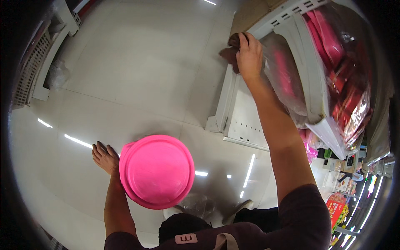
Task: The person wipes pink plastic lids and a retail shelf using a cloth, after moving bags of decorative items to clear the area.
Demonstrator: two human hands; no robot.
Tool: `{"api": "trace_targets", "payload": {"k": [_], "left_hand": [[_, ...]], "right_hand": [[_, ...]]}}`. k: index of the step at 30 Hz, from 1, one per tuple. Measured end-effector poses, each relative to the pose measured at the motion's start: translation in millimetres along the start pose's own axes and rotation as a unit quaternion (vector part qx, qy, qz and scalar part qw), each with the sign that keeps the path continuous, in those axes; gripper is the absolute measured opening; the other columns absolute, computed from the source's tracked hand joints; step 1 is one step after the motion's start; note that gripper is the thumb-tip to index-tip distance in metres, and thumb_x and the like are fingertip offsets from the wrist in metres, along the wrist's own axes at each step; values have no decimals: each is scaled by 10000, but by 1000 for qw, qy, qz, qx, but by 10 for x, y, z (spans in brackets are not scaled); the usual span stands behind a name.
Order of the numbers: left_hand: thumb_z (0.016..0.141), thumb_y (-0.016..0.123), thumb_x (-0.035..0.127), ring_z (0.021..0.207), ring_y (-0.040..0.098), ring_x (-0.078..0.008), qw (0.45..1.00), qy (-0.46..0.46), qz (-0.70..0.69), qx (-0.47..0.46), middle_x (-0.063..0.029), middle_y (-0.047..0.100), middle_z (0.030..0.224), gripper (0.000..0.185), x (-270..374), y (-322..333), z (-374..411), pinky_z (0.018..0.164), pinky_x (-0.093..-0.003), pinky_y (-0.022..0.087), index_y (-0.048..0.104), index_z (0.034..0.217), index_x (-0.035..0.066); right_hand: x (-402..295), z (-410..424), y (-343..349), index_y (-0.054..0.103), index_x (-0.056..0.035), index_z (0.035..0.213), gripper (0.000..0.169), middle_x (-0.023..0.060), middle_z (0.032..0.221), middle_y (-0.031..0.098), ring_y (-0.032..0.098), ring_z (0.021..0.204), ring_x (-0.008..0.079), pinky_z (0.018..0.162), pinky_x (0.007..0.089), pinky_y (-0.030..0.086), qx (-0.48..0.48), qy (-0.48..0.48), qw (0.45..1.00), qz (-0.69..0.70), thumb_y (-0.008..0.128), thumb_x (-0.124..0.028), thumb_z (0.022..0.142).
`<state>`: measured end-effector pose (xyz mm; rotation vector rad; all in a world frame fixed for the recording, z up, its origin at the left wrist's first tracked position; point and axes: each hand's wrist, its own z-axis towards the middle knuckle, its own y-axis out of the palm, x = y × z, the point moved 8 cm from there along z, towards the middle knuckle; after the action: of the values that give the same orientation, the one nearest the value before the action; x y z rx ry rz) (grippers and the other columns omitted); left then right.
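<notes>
My right hand (251, 59), reaching far forward, grips a brown cloth (230, 56) at the end of a white metal shelf unit (247, 112). Part of the cloth hangs over the shelf's edge, slightly blurred. In front of my body is a round pink plastic container (159, 173) with a raised rim. My left hand (105, 157) is at its left side, fingers apart, with nothing visible in it; the palm is hidden. My left forearm runs close along the container's rim. Whether the two touch cannot be made out.
Pink and red goods in clear plastic bags (343, 78) crowd the upper shelf on the right. A cardboard box (250, 14) is beyond the cloth. Another rack with a perforated panel (32, 68) is at far left, a clear plastic bag (58, 74) beside it. A person (353, 176) is in the distance.
</notes>
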<state>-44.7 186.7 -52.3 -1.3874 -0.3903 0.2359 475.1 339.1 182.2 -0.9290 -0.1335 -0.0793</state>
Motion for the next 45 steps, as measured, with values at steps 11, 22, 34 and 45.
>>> {"api": "trace_targets", "payload": {"k": [11,22,34,45], "left_hand": [[843,373,326,1258,226,-281,997,-14,55,-52,-120,291,1357,511,78,-55,85,1045,-417,145,329,1310,122],[851,331,365,1261,220,-274,996,-7,69,-65,-97,266,1373,521,103,-14,88,1038,-444,147,296,1327,157],[852,325,344,1266,225,-271,996,-15,61,-58,-104,281,1369,503,106,-98,50,1034,-442,157,306,1321,162],[847,348,380,1274,212,-282,998,-7,39,-56,-93,269,1378,526,26,-12,15,1034,-444,158,295,1326,170]], "right_hand": [[458,-133,1345,309,-70,1299,655,126,1256,426,245,1221,363,991,412,222,-444,194,859,-167,565,-345,763],[84,-488,1176,457,-35,1113,341,131,970,597,460,973,281,807,388,359,-425,7,861,-279,400,-226,837],[-930,-1472,122,557,-12,911,227,149,769,618,549,814,275,697,380,409,-502,-41,857,-114,501,-158,746],[-452,-1513,-253,570,-22,932,268,121,835,618,576,816,240,728,324,445,-441,185,792,380,516,-260,821]]}}
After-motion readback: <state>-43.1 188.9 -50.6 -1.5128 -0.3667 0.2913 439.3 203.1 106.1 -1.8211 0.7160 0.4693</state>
